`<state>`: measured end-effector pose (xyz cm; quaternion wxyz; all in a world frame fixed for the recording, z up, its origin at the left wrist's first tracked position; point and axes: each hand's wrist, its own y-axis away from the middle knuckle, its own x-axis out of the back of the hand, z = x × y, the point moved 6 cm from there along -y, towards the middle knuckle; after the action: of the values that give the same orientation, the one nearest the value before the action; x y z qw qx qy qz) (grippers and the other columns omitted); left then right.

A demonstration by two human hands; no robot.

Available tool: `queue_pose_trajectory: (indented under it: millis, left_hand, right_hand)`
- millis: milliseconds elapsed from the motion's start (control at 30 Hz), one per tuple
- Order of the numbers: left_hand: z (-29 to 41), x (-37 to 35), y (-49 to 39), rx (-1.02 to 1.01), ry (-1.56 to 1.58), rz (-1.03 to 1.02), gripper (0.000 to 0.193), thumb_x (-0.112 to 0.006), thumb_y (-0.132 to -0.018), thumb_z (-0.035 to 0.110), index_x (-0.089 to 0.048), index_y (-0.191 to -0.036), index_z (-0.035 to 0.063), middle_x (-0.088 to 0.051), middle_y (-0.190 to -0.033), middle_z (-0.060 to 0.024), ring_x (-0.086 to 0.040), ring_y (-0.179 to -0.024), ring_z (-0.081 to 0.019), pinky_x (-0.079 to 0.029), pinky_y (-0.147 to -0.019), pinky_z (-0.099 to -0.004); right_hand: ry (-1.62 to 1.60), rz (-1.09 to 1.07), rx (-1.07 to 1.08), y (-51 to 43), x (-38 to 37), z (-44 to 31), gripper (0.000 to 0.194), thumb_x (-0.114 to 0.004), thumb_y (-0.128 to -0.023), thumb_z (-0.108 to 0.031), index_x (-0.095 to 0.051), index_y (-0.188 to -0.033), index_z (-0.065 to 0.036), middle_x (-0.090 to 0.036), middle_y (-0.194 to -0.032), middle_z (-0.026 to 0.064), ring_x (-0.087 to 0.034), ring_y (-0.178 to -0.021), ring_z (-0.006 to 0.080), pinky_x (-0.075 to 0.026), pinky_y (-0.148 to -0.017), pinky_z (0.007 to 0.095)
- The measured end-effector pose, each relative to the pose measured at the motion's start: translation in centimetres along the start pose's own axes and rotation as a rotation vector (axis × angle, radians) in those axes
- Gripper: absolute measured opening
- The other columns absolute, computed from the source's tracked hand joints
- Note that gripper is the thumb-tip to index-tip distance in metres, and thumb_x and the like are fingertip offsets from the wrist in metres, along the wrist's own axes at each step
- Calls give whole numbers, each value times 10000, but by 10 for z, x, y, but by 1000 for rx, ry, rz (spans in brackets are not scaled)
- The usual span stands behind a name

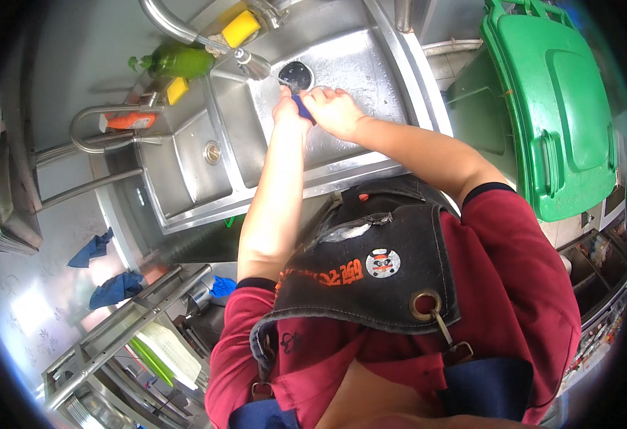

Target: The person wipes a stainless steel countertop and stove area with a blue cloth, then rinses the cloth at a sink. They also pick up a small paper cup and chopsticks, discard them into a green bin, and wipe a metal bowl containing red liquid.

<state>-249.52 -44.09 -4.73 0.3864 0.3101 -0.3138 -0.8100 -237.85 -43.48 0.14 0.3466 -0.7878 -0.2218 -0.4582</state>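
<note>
Both of my hands meet over the right basin of a stainless steel sink [340, 155]. Between them is a dark blue cloth [305, 110], bunched up. My left hand [289, 107] grips it from the left side, and my right hand [335, 110] closes on it from the right. A faucet's spray head [253, 64] hangs just above and to the left, with a thin stream of water falling near my fingertips. Beyond my hands lies the round dark drain [296, 76] of the basin. The wet basin floor shows around it.
A green bottle [179, 60], yellow sponges [241, 29] and an orange bottle [131, 121] stand along the sink's back ledge. A second faucet [85, 110] arches over the left basin. To the right is a large green lidded bin [576, 107]. Blue cloths [115, 289] lie at the lower left.
</note>
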Motion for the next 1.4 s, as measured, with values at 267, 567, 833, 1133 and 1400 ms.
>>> queue_pose_trajectory:
  millis: [267,567,833,1133,1400]
  left_hand:
    - [58,-64,94,-74,-92,-814,930,-482,-755,766,-376,-1381,86,-492,-1342,-192,-528,-1176,-358,-460,-957,-532]
    - [90,-86,155,-175,-20,-1428,381,-750,-800,387,-489,-925,140,-520,-853,-11,-541,-882,-205,-475,-925,-471]
    - [100,-69,134,-726,-624,-731,204,-638,-768,-37,-471,-703,62,-558,-712,-9,-526,-653,-100,-456,-609,-259]
    - [58,-6,59,-449,-719,-20,258,-702,-868,254,-601,-941,29,-622,-851,-88,-577,-764,-172,-492,-705,-349]
    - [78,-23,102,-65,96,-1029,870,-713,-722,584,-375,-1429,206,-433,-1386,-182,-447,-1262,-401,-457,-983,-532]
  right_hand:
    - [-2581,-540,-712,-14,61,-13,462,-602,-836,-456,-634,-1064,-56,-678,-865,111,-649,-712,255,-536,-710,377]
    - [-2761,-325,-510,-31,118,-68,126,-599,-870,-37,-549,-984,-17,-597,-885,97,-587,-728,147,-496,-583,241]
    - [-1586,-457,-662,-33,65,-32,208,-687,-747,-120,-554,-869,-17,-536,-689,44,-472,-513,99,-340,-411,251]
    - [-354,-117,-435,-27,19,-26,394,-685,-758,-288,-527,-977,0,-667,-856,250,-661,-831,411,-530,-736,483]
    - [-2228,-510,-577,-38,75,-61,301,-686,-845,-354,-589,-934,-83,-540,-671,40,-398,-407,57,-247,-329,170]
